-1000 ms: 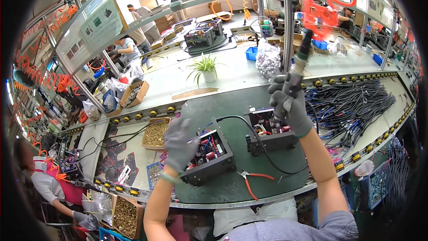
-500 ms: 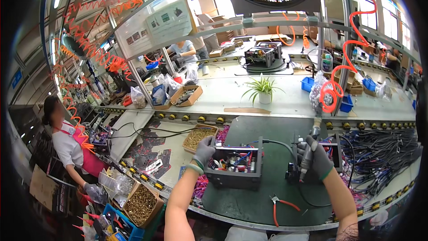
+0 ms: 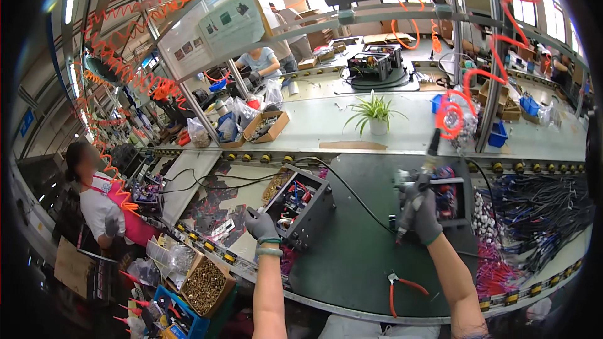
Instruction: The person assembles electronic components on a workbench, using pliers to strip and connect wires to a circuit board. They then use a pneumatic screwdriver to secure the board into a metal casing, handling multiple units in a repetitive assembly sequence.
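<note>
My right hand point(image 3: 419, 213), in a grey glove, is closed around an upright air screwdriver point(image 3: 427, 176) above a black open-topped box point(image 3: 466, 204) with coloured wires inside. An orange coiled hose point(image 3: 468, 88) runs up from the tool. My left hand point(image 3: 260, 225), also gloved, is at the left end of a second black box point(image 3: 311, 216), its fingers bent at the edge and partly hidden. This box sits turned at an angle, showing wires and small parts inside. Red-handled pliers point(image 3: 402, 289) lie on the dark green mat point(image 3: 352, 270) near the front edge.
Black cables point(image 3: 546, 207) are heaped at the right. A small box of screws point(image 3: 275, 186) stands behind the left box, and a carton of brass-coloured parts point(image 3: 204, 285) is at lower left. A potted plant point(image 3: 378, 127) stands on the shelf; a co-worker point(image 3: 110, 201) is at the left.
The left box has moved left and turned, along with my left hand. My right hand and the screwdriver have shifted slightly left. The co-worker's hand has risen.
</note>
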